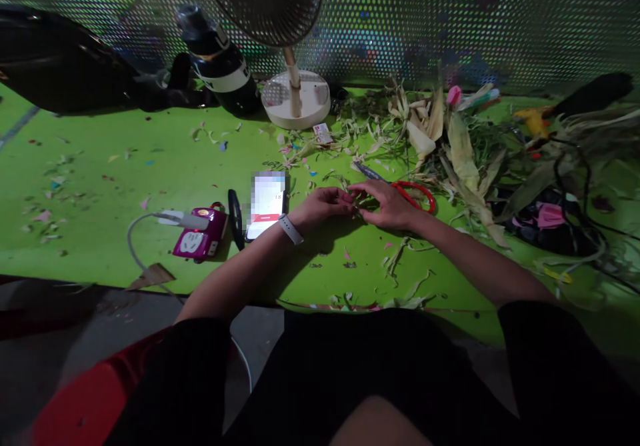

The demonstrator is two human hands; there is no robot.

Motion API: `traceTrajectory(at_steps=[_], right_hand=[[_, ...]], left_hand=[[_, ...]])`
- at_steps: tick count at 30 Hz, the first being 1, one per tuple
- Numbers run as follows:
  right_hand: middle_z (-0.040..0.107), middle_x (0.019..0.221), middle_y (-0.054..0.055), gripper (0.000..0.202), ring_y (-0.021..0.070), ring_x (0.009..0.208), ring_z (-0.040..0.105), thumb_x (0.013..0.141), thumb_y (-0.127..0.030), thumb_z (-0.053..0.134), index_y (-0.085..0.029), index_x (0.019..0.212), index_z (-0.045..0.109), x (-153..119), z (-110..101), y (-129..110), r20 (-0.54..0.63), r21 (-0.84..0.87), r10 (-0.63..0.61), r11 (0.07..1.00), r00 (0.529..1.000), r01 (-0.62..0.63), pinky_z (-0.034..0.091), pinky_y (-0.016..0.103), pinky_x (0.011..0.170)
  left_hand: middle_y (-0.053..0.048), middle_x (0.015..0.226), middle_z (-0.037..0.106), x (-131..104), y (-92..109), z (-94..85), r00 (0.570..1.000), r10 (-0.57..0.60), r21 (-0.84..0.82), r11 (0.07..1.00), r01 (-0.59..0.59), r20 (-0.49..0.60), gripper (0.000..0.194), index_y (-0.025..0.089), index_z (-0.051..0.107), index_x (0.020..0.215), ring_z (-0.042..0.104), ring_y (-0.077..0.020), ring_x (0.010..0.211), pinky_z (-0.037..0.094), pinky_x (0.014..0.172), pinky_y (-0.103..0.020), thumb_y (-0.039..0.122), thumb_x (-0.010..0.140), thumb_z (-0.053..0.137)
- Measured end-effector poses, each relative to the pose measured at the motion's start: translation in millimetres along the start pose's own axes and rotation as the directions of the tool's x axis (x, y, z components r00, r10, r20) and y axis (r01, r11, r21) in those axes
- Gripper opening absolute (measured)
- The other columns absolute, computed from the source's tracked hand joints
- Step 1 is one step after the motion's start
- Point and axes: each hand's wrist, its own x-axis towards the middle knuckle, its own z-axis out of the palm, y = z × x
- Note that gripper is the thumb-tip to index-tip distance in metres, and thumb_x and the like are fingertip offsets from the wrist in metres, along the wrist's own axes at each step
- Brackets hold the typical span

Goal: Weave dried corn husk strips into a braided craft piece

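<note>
left hand (323, 207): fingertips drawn together, seemingly pinching a thin plant strand (357, 201); a white wristband (291, 229) circles the wrist.
right hand (390, 206): thumb and forefinger curved, their tips meeting the left fingertips; whether they grip too, i cannot tell.
thin plant strand: between the fingertips of both hands, around the middle of the green table (175, 149), partly hidden.
red-handled scissors (425, 196): just beyond the right hand, blades pointing left and toward the far edge.
dry corn husks (465, 153): heaped from the far edge toward the far right corner.
phone (267, 209): lit, beside the left forearm.
purple device (213, 233): left of the phone, nearer the near edge.
step in hand: judged by the pose, fine fingertip work, perhaps parting or twisting the strand.
next move: likely calls for a light, even pinch, lest the strand slip or tear.
</note>
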Motion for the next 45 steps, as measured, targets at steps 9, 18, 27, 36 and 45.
traceTrajectory(at_steps=[9, 18, 27, 36, 45], right_hand=[[0.069, 0.1, 0.007, 0.035, 0.0172, 0.087, 0.066, 0.076, -0.021, 0.063, -0.017, 0.111, 0.061, -2, -4, -2, 0.006, 0.222, 0.113, 0.969, 0.994, -0.111, 0.054, 0.034, 0.081], [0.07, 0.093, 0.006, 0.037, 0.016, 0.082, 0.066, 0.076, -0.026, 0.066, -0.017, 0.112, 0.062, -4, -2, 2, 0.02, 0.328, 0.173, 0.929, 0.985, -0.17, 0.055, 0.033, 0.077], [0.07, 0.093, 0.006, 0.035, 0.0159, 0.08, 0.065, 0.073, -0.023, 0.065, -0.015, 0.107, 0.062, -4, 0, 3, 0.018, 0.414, 0.247, 0.88, 0.969, -0.232, 0.054, 0.032, 0.075], [0.068, 0.087, 0.006, 0.021, 0.015, 0.08, 0.064, 0.083, -0.023, 0.053, -0.015, 0.101, 0.06, 1, 0, 3, 0.043, 0.592, 0.344, 0.747, 0.938, -0.301, 0.053, 0.031, 0.074], [0.062, 0.099, 0.007, 0.027, 0.0172, 0.092, 0.058, 0.084, -0.02, 0.055, -0.014, 0.106, 0.07, 6, -8, 7, 0.123, 0.287, 0.142, 0.942, 0.982, -0.172, 0.046, 0.033, 0.084]], left_hand=[[-0.002, 0.073, 0.073, -2, 3, 0.3, 1.0, 0.016, -0.043, 0.999, -0.015, 0.026, 0.036, 0.011, 0.065, 0.081, 0.068, -0.0099, 0.068, 0.054, 0.078, -0.026, 0.021, 0.054, 0.086], [-0.005, 0.075, 0.072, -3, 5, -3.9, 0.982, 0.185, 0.259, 0.951, -0.172, -0.027, 0.026, 0.011, 0.064, 0.082, 0.067, -0.0125, 0.07, 0.053, 0.072, -0.027, 0.021, 0.064, 0.08], [-0.01, 0.081, 0.072, -14, -2, 7.7, 0.846, 0.525, 0.886, 0.342, -0.314, 0.097, 0.018, 0.017, 0.073, 0.088, 0.063, -0.0188, 0.073, 0.045, 0.076, -0.031, 0.029, 0.082, 0.06], [-0.013, 0.101, 0.073, -10, -16, 2.4, 0.757, 0.598, 0.906, 0.117, -0.406, 0.263, 0.026, 0.018, 0.069, 0.104, 0.068, -0.0186, 0.092, 0.051, 0.083, -0.032, 0.026, 0.092, 0.047], [-0.006, 0.089, 0.076, 0, -26, -1.8, 0.34, 0.783, 0.805, -0.319, -0.5, 0.522, 0.012, 0.014, 0.065, 0.096, 0.071, -0.0128, 0.079, 0.056, 0.071, -0.023, 0.014, 0.088, 0.057]])
